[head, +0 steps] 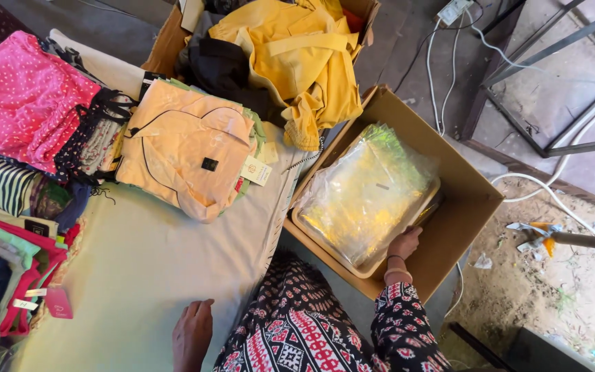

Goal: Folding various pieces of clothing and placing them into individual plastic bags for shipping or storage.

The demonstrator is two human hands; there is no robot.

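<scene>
Item: clear plastic packet (363, 196) of folded yellow-green cloth, glossy, lying on top of a stack inside the open cardboard box (464, 207) just beside the table.

Right hand (403, 242): reaches down into the box, fingers curled against the packet's near corner. It touches the packet; whether the fingers have closed under its edge cannot be told from here. A bangle sits at the wrist, above a red, black and white patterned sleeve (408, 331).

Left hand (191, 334): flat and open on the pale green table cover (146, 269), holding nothing, apparently bracing the body.

On the table: a folded peach garment (187, 145) with dark piping and a hanging tag (256, 170), topping a small pile; a pink dotted garment (25, 96); striped and mixed folded clothes (1, 200) along the left edge.

Beyond: a second box (173, 38) heaped with yellow clothing (297, 55) and dark cloth. White cables (538, 186) and a metal frame (552, 69) on the floor.

Handling note, as a judgement: the film looks slippery and the packet limp. A good lift would want fingers well under the corner and the packet kept level, so the ones beneath do not drag along.
</scene>
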